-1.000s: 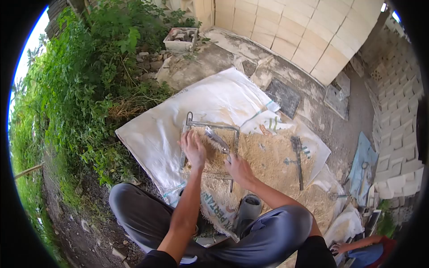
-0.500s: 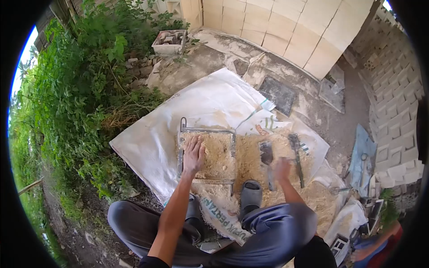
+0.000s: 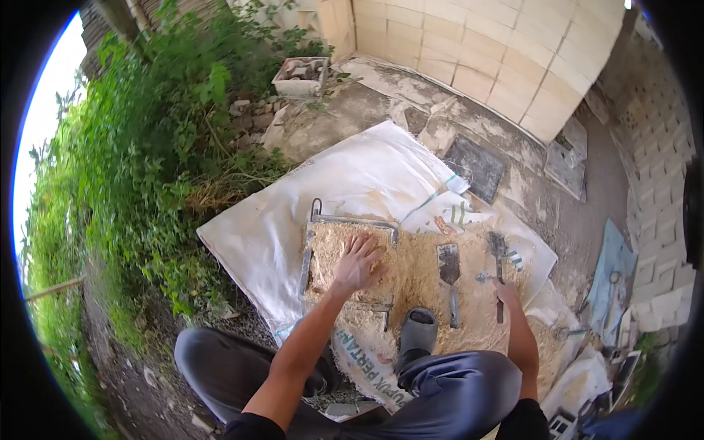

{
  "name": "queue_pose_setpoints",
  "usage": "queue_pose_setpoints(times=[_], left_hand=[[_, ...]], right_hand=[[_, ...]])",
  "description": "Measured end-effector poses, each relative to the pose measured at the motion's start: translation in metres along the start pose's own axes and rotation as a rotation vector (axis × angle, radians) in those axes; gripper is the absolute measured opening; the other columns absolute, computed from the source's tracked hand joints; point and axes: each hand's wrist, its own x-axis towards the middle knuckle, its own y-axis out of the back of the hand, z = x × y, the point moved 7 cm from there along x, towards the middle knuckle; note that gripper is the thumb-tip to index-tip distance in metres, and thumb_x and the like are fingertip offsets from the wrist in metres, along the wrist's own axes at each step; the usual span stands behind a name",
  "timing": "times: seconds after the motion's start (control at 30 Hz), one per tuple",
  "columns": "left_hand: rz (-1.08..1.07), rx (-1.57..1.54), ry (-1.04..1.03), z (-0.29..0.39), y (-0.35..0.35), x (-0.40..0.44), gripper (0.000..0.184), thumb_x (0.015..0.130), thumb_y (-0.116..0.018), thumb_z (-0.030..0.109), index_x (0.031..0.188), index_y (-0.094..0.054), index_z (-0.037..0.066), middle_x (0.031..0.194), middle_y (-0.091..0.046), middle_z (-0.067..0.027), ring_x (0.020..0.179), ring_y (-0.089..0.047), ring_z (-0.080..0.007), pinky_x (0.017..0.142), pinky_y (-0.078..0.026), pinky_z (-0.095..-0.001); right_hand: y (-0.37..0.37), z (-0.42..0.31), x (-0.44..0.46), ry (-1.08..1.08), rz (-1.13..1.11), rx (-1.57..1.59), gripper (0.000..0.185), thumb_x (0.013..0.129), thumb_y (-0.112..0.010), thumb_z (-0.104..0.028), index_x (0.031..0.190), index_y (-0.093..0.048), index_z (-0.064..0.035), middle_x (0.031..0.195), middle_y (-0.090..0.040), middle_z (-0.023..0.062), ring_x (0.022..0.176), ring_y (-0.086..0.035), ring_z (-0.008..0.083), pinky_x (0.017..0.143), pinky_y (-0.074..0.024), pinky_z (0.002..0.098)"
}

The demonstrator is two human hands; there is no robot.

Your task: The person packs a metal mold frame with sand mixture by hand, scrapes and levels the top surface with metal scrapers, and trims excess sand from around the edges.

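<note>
My left hand (image 3: 357, 268) lies with spread fingers on the pale, sandy mix (image 3: 326, 249) that fills a rectangular metal frame mould (image 3: 306, 275). Crumbs of the mix cling to its fingers. To the right, my right hand (image 3: 507, 292) is closed around the handle of a dark long-handled tool (image 3: 498, 243) with a wider flat head. That tool rests on the sand-covered sack. Between the mould and this tool lies a trowel (image 3: 449, 265), its blade pointing away from me and coated in grit.
Under everything spreads a white woven sack (image 3: 253, 235). Beyond it are a dark square slab (image 3: 475, 169), a grey plate (image 3: 566, 161) and a white box of rubble (image 3: 301, 77). Dense plants (image 3: 147, 147) border the left, stacked patterned blocks (image 3: 660, 220) the right. My sandalled foot (image 3: 418, 334) is near the mould.
My left hand has slid right across the mix, fingers spreading. My right hand has come to the dark tool and closed on its handle. The whole view has shifted slightly.
</note>
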Motion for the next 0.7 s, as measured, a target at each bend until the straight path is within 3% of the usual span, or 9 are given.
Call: queue_pose_setpoints(times=[0.03, 0.07, 0.17, 0.27, 0.33, 0.47, 0.57, 0.67, 0.7], left_hand=[[0.019, -0.016, 0.023, -0.006, -0.003, -0.005, 0.047, 0.092, -0.046, 0.045, 0.127, -0.055, 0.014, 0.145, -0.039, -0.0145, 0.139, -0.025, -0.0347, 0.115, -0.013, -0.0533], [0.035, -0.027, 0.043, -0.013, -0.003, -0.009, 0.044, 0.093, -0.046, 0.043, 0.124, -0.056, 0.014, 0.143, -0.041, -0.0133, 0.139, -0.026, -0.0336, 0.115, -0.013, -0.0532], [0.098, -0.051, 0.091, -0.034, -0.003, -0.028, 0.042, 0.094, -0.045, 0.04, 0.125, -0.055, 0.014, 0.143, -0.041, -0.0106, 0.139, -0.027, -0.0316, 0.115, -0.012, -0.0531], [0.185, -0.066, 0.2, -0.034, 0.016, -0.04, 0.045, 0.094, -0.045, 0.037, 0.133, -0.049, 0.015, 0.148, -0.036, -0.0085, 0.141, -0.023, -0.0291, 0.116, -0.009, -0.0536], [0.283, -0.117, 0.387, -0.046, 0.018, -0.055, 0.054, 0.096, -0.04, 0.037, 0.144, -0.036, 0.014, 0.154, -0.025, -0.009, 0.144, -0.015, -0.0288, 0.115, -0.004, -0.0538], [0.266, -0.034, 0.6, -0.056, 0.016, -0.082, 0.053, 0.097, -0.035, 0.037, 0.144, -0.036, 0.014, 0.153, -0.027, -0.0095, 0.142, -0.021, -0.0305, 0.115, -0.009, -0.0522], [0.326, -0.173, 0.563, -0.068, 0.013, -0.094, 0.052, 0.098, -0.034, 0.036, 0.143, -0.037, 0.011, 0.151, -0.031, -0.0098, 0.141, -0.024, -0.0315, 0.115, -0.012, -0.0507], [0.372, -0.3, 0.526, -0.079, 0.024, -0.102, 0.047, 0.1, -0.031, 0.028, 0.14, -0.041, 0.006, 0.148, -0.036, -0.0101, 0.139, -0.029, -0.028, 0.115, -0.018, -0.0443], [0.403, -0.408, 0.519, -0.083, 0.022, -0.105, 0.046, 0.1, -0.03, 0.025, 0.139, -0.042, 0.005, 0.147, -0.038, -0.0101, 0.139, -0.031, -0.0265, 0.115, -0.019, -0.0425]], right_hand=[[-0.001, -0.011, -0.011, -0.111, -0.118, 0.468, 0.023, 0.088, -0.06, -0.026, 0.079, -0.056, -0.0052, 0.054, -0.049, 0.0033, 0.044, -0.051, 0.0182, 0.043, -0.0446, 0.0341], [-0.003, -0.018, -0.002, -0.071, -0.113, 0.574, 0.024, 0.089, -0.06, -0.024, 0.074, -0.052, -0.0067, 0.054, -0.044, 0.001, 0.037, -0.04, 0.0128, 0.035, -0.0348, 0.0284], [0.035, -0.089, -0.04, -0.093, -0.108, 0.474, 0.027, 0.09, -0.06, -0.025, 0.073, -0.051, -0.0065, 0.053, -0.044, 0.0005, 0.037, -0.04, 0.0125, 0.035, -0.0336, 0.0277], [0.096, -0.19, -0.114, 0.16, -0.009, 0.283, 0.04, 0.095, -0.053, -0.04, 0.072, -0.049, -0.0073, 0.052, -0.042, -0.0009, 0.038, -0.041, 0.0109, 0.034, -0.0336, 0.028], [0.128, -0.257, -0.159, 0.275, 0.001, 0.391, 0.043, 0.095, -0.053, -0.045, 0.072, -0.048, -0.0081, 0.052, -0.042, -0.0011, 0.038, -0.041, 0.0106, 0.034, -0.0339, 0.0281], [0.149, -0.38, -0.24, 0.482, -0.032, 0.629, 0.047, 0.094, -0.05, -0.05, 0.071, -0.047, -0.0096, 0.05, -0.04, -0.0022, 0.037, -0.037, 0.0074, 0.034, -0.0319, 0.0252], [0.101, -0.415, -0.294, 0.36, -0.077, 0.773, 0.049, 0.095, -0.045, -0.054, 0.067, -0.045, -0.0134, 0.047, -0.031, -0.0073, 0.034, -0.03, 0.0063, 0.029, -0.023, 0.023], [0.006, -0.385, -0.309, 0.311, 0.021, 0.852, 0.053, 0.092, -0.044, -0.062, 0.068, -0.043, -0.0136, 0.046, -0.034, -0.007, 0.031, -0.029, 0.0073, 0.027, -0.0209, 0.023], [-0.03, -0.375, -0.322, 0.301, -0.109, 0.886, 0.055, 0.09, -0.044, -0.064, 0.068, -0.043, -0.0139, 0.046, -0.036, -0.005, 0.031, -0.031, 0.0075, 0.028, -0.0226, 0.0234]])
